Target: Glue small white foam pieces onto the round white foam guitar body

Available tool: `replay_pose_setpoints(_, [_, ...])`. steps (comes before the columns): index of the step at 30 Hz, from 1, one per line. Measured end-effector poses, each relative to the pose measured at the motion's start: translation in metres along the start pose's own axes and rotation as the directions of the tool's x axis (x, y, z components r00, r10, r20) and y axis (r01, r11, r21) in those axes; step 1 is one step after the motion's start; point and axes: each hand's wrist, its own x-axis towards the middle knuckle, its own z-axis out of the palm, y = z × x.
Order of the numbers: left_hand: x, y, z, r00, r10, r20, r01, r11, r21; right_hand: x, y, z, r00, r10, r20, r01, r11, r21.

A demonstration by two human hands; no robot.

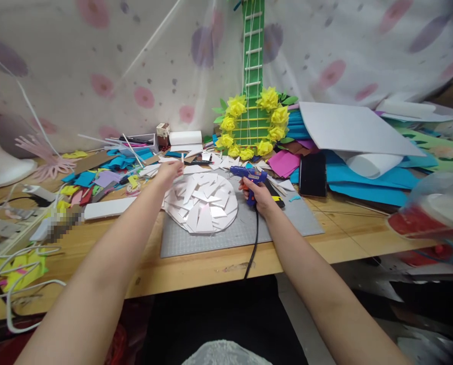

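My right hand (259,196) is closed around the handle of a blue hot glue gun (251,175), whose nozzle points left. Its black cord runs down over the table's front edge. My left hand (170,171) pinches a small white foam piece (182,158) upright between its fingertips. Between and below my hands lies a round white disc (201,204) covered with overlapping angular white pieces. The disc rests on a grey cutting mat (294,220). Beside my right hand, a yellow and black tool (277,201) lies partly hidden on the mat.
Behind stands a green guitar-like craft (253,91) ringed with yellow paper flowers. A black phone (313,175) and stacked blue and white sheets (355,126) are to the right. Coloured scraps (108,172) and a white foam strip (108,208) lie left, near a power strip (13,235).
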Motion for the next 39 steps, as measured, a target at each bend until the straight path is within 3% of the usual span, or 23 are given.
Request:
replay_pose_setpoints(2, [-0.018, 0.005, 0.006, 0.984, -0.136, 0.118, 0.170, 0.915, -0.366, -0.002, -0.003, 0.009, 1.000, 0.016, 0.022, -0.016, 1.000, -0.002])
replay_pose_setpoints(3, [-0.027, 0.006, 0.009, 0.966, -0.168, 0.197, 0.244, 0.849, -0.469, -0.003, -0.005, 0.014, 0.999, 0.023, 0.040, -0.023, 1.000, -0.011])
replay_pose_setpoints(7, [-0.051, 0.007, 0.017, 0.912, -0.202, 0.357, 0.394, 0.674, -0.625, -0.011, -0.017, 0.033, 0.990, 0.016, 0.143, 0.003, 0.991, -0.134])
replay_pose_setpoints(12, [-0.062, 0.004, 0.017, 0.890, -0.171, 0.422, 0.430, 0.619, -0.657, -0.018, -0.029, 0.048, 0.977, -0.029, 0.212, 0.086, 0.961, -0.262])
replay_pose_setpoints(17, [-0.066, 0.004, 0.014, 0.886, -0.158, 0.437, 0.433, 0.621, -0.653, -0.016, -0.035, 0.054, 0.980, -0.037, 0.197, 0.093, 0.955, -0.282])
replay_pose_setpoints(24, [-0.070, 0.004, 0.010, 0.871, -0.150, 0.467, 0.459, 0.586, -0.668, -0.016, -0.040, 0.057, 0.964, -0.016, 0.265, 0.120, 0.917, -0.381])
replay_pose_setpoints(30, [-0.073, 0.001, 0.004, 0.845, -0.132, 0.518, 0.497, 0.552, -0.670, -0.005, -0.038, 0.054, 0.980, -0.016, 0.200, 0.097, 0.911, -0.401])
replay_pose_setpoints(39, [-0.074, 0.000, 0.002, 0.840, -0.139, 0.524, 0.497, 0.584, -0.642, 0.014, -0.034, 0.046, 0.991, -0.078, 0.107, 0.115, 0.906, -0.408])
